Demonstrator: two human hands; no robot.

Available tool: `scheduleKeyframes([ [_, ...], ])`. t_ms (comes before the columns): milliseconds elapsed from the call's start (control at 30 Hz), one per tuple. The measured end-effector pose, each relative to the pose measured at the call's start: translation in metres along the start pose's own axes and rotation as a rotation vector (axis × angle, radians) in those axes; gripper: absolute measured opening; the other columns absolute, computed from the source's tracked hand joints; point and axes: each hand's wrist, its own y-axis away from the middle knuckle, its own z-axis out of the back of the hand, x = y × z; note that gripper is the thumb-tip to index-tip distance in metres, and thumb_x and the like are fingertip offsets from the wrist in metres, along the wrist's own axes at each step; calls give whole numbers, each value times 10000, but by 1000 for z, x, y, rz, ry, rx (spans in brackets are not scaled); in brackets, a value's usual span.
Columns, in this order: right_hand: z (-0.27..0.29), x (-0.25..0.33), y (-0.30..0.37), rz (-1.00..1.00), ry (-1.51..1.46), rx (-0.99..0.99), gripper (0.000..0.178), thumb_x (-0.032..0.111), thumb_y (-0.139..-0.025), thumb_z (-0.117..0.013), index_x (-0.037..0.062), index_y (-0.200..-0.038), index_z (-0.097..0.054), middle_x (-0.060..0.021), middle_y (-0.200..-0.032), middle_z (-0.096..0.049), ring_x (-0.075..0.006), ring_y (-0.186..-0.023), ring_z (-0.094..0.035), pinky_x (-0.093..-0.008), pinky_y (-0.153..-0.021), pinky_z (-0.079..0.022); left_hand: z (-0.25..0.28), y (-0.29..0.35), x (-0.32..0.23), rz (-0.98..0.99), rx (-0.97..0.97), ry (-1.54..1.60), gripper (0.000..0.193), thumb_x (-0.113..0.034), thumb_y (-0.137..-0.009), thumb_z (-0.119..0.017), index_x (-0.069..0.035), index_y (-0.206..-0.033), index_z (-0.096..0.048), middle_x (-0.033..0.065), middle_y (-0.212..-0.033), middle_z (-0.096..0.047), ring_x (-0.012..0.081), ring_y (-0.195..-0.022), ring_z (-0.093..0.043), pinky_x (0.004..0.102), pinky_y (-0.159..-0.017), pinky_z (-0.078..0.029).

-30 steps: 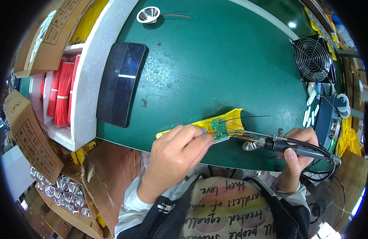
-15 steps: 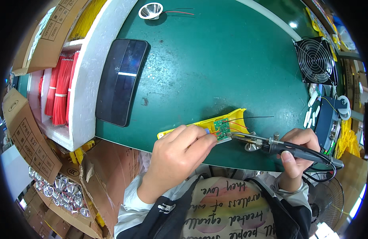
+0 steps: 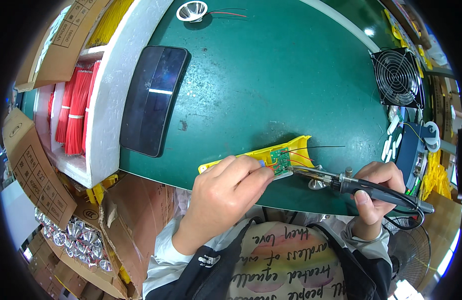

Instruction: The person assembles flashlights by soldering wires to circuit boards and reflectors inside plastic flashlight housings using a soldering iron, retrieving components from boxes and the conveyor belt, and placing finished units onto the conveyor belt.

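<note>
My left hand (image 3: pixel 223 187) is closed over a yellow plastic half-shell (image 3: pixel 301 143) at the table's near edge, fingertips beside a small green circuit board (image 3: pixel 279 159) inside it. Short red and orange wires and a longer black wire (image 3: pixel 321 147) come off the board. Something blue partly shows by the fingertips. My right hand (image 3: pixel 376 192) grips a soldering iron (image 3: pixel 358 187) by its dark handle, a black cable running along it. Its metal tip reaches the board's lower edge, close to my left fingertips; exact contact is too small to tell. A silvery reflector cup (image 3: pixel 317 184) lies partly hidden beneath the iron.
A black phone (image 3: pixel 153 100) lies left on the green table (image 3: pixel 271 75), beside a white foam box (image 3: pixel 116 65) of bundled red wires (image 3: pixel 77 110). A reflector with wires (image 3: pixel 192 11) sits at the back. At right stand a black fan (image 3: pixel 398 77) and small white pieces (image 3: pixel 392 125).
Both hands hold nearly the same pose. The soldering iron and right hand have shifted very slightly right; the tip stays at the board.
</note>
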Motion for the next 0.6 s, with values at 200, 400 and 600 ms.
scheduleKeyframes([
  [200, 4, -1, 12, 5, -32, -206, 212, 82, -617, -627, -4, -693, -449, -78, -538, -508, -112, -440, -460, -195, -398, -354, 0, -1, 0, -5, 16, -5, 184, -43, -574, -699, -81, -719, -593, 18, -667, -526, 162, -549, -519, 262, -453, -394],
  [400, 4, -1, 17, -69, -48, -238, 216, 73, -608, -627, -6, -696, -446, -78, -548, -500, -117, -466, -463, -199, -417, -357, 1, -1, -1, -9, 22, -4, 171, -39, -584, -691, -76, -716, -589, 21, -666, -524, 167, -548, -519, 266, -455, -395],
  [600, -1, -7, 17, -100, -57, -183, 222, 80, -607, -634, -3, -695, -448, -82, -552, -507, -122, -466, -475, -210, -424, -370, 0, -1, 0, -2, 24, -2, 165, -40, -586, -690, -76, -712, -589, 21, -665, -524, 170, -548, -520, 263, -456, -397],
])
